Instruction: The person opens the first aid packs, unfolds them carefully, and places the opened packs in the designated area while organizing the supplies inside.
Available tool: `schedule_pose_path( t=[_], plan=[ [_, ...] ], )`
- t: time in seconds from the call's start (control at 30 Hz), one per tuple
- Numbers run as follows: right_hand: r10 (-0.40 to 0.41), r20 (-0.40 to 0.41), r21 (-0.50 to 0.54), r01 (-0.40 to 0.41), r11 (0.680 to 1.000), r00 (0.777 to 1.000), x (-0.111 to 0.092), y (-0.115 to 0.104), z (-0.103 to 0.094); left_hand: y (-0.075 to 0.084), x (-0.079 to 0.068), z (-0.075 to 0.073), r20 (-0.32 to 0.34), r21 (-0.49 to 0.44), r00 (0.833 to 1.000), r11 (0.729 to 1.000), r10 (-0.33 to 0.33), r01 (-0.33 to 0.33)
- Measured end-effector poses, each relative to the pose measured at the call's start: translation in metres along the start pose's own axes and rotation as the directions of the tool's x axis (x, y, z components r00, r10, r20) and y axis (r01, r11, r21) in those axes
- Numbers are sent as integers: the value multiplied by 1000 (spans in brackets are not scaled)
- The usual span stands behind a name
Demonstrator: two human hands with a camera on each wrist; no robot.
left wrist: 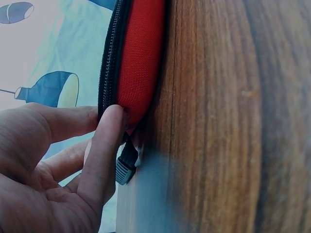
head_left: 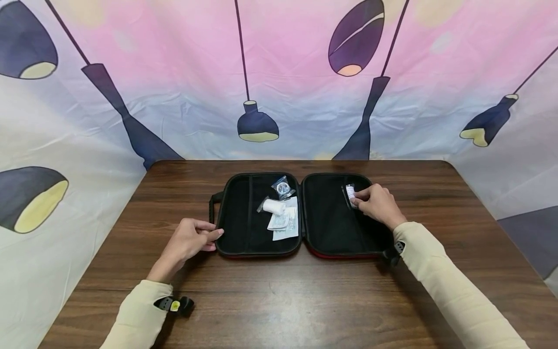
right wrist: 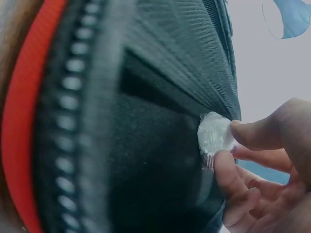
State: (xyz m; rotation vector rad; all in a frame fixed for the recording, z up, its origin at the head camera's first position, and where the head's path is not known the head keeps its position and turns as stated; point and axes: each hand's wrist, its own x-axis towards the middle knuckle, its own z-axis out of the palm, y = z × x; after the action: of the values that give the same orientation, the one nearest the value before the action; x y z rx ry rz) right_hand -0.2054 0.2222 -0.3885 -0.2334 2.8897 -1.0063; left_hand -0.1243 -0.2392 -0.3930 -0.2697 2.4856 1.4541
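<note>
A zip-up case (head_left: 235,213), black inside with a red outer shell, lies spread flat on the table. My left hand (head_left: 192,240) pinches its left edge near the front corner; in the left wrist view the thumb (left wrist: 108,145) is against the red side, by the zip. My right hand (head_left: 380,206) pinches a small white roll in clear wrap (right wrist: 214,133), which looks like a bandage, over the right half, beside an inner pocket's edge. In the left half lie another wrapped white roll (head_left: 273,207), flat white packets (head_left: 287,228) and a roll in a clear bag (head_left: 282,187).
The brown wooden table (head_left: 270,300) carries the case near its middle. A black carry handle (head_left: 212,207) sticks out at the case's left side. Behind the table hangs a cloth (head_left: 196,97) printed with lamps.
</note>
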Motion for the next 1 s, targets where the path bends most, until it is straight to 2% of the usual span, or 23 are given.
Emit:
schedule_pose_path(
  t=[0.2,0.6,0.8,1.0],
  plan=[
    [-19,-15,11,19,1000,1000,1,-2,4,0,-1,-1,0,-1,1000,1000,-1,1],
    [-8,63,25,7,1000,998,-1,-5,-2,0,-2,-1,4,7,1000,1000,9,-9],
    [-8,88,86,0,996,996,-1,-7,-2,0,-3,-1,4,8,1000,1000,3,-3],
    [-12,50,45,10,999,999,-3,-8,-5,0,-3,-1,6,1,1000,1000,12,-12]
  ],
)
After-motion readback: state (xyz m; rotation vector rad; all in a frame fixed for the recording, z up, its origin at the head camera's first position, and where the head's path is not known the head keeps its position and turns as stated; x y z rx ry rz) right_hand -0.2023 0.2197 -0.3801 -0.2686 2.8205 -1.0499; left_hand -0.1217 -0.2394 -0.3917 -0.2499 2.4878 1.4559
